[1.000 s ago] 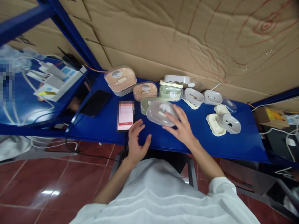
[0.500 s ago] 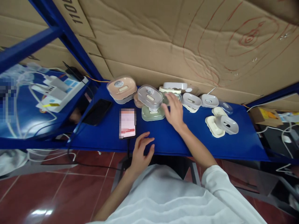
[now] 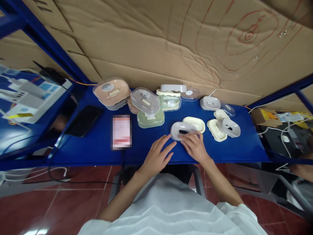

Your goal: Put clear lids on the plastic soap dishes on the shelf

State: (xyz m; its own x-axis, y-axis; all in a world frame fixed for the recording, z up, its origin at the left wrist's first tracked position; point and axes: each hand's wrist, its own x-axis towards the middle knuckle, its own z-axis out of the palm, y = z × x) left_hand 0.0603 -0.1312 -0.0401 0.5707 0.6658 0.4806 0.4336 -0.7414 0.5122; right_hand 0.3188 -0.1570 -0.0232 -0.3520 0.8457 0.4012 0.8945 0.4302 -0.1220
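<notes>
A grey oval plastic dish with a dark slot [image 3: 175, 130] is slightly tilted over the middle of the blue table. My right hand [image 3: 195, 145] grips its right side, fingers bent over the rim and somewhat blurred. My left hand [image 3: 156, 156] is open at the dish's left front, fingers stretched; whether a fingertip touches it I cannot tell. Right behind lies a cream oval tray [image 3: 199, 123]. To the right, another grey slotted dish [image 3: 234, 128] leans on a cream tray [image 3: 216, 130].
Boxes with clear lids stand at the back: peach [image 3: 123, 86], grey [image 3: 141, 106], green [image 3: 151, 121]. A further grey dish [image 3: 210, 99] is at the back right. A lit phone [image 3: 121, 132], its cable and a dark phone [image 3: 85, 120] lie left. Cardboard [image 3: 146, 42] walls the back.
My right hand has come back from the row of boxes and now grips the grey dish. Dish and cream tray have moved forward. My left hand has moved toward them; the view has shifted.
</notes>
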